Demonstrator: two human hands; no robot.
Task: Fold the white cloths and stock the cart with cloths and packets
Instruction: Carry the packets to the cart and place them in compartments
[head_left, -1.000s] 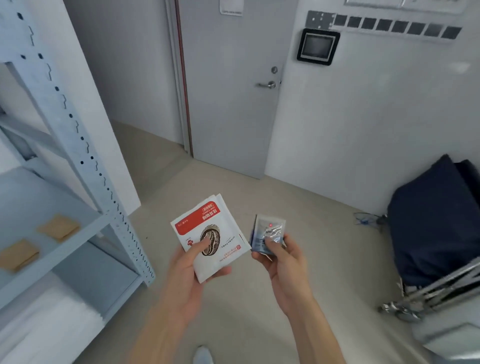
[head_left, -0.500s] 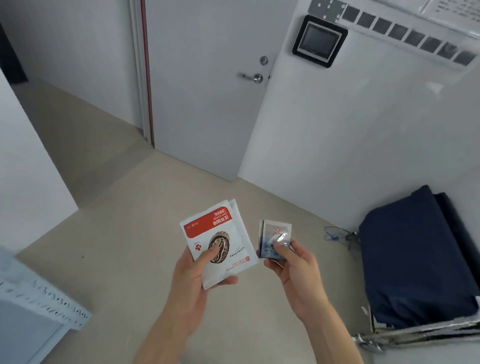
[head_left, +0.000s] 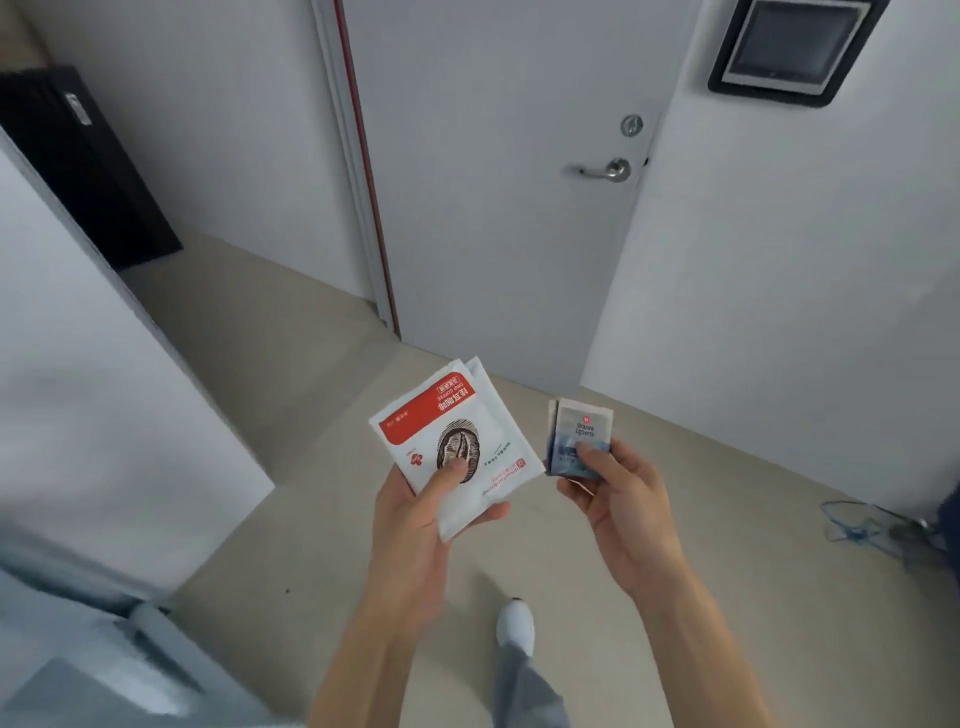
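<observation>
Your forearms (head_left: 696, 613) are bare, no sleeves showing. You've got grey trousers (head_left: 524, 686) on. There's one white shoe (head_left: 515, 623) below.

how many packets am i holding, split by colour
red and white packets in the left hand: at least 2, going by the stacked edges
blue packets in the right hand: at least 2, one edge showing behind the front one
total: at least 4
</observation>
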